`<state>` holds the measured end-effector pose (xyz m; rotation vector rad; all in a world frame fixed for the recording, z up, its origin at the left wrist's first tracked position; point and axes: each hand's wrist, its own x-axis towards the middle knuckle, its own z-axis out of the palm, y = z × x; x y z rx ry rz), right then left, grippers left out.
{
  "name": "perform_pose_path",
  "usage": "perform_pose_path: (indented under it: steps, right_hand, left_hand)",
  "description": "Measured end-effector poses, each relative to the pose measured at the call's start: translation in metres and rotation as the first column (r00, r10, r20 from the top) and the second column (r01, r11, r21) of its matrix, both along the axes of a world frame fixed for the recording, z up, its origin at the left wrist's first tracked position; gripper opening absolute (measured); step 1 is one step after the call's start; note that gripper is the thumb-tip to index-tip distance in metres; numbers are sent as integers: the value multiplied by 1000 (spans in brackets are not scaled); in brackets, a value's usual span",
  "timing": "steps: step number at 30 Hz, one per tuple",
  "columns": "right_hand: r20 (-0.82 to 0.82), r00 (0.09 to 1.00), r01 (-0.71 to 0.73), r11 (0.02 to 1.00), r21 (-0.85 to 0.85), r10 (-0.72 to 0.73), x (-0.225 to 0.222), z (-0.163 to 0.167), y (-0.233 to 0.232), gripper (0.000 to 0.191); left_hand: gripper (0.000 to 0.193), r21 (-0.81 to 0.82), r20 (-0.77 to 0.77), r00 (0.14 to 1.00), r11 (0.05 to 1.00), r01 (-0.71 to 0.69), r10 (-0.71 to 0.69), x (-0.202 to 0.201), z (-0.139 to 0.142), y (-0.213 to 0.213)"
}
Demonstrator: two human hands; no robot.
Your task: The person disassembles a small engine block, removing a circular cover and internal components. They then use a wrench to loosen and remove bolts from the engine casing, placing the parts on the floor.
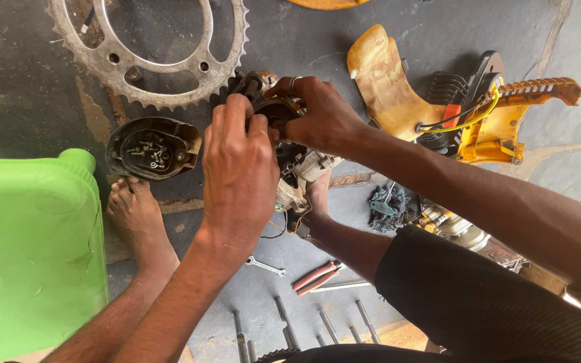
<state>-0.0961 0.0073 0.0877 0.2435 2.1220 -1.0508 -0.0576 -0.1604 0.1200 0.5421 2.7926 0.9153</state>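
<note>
Between both hands at centre, a small engine block [296,168] runs twelve to six; left hand [237,168] and right hand [317,117] grip its top equally close.

I have one view only, from the head camera: it looks almost straight down, close over my hands [270,144], with the grey floor [28,87] filling the frame.

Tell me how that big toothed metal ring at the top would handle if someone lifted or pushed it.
The sprocket ring looks like solid metal, so probably stiff and fairly heavy for its size. Lying flat on the concrete floor, it would likely slide or scrape rather than roll. Its pointed teeth could bite into fingers, while the large cut-outs seem to offer an easier hold.
</note>
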Motion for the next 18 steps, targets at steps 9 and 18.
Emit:
perform_pose_path:
  steps: [9, 18]
  right_hand:
    - [-21, 1000, -12, 1000, 20, 13, 1, -1, 2, 64]
    - [-21, 1000, -9, 1000, 0, 9, 1, -3, 2, 63]
  left_hand:
    - [28, 105, 9, 1000, 994, -15, 14, -5, 2, -1]
    - [20, 48, -50, 999, 999, 8, -6, 1, -5, 0]
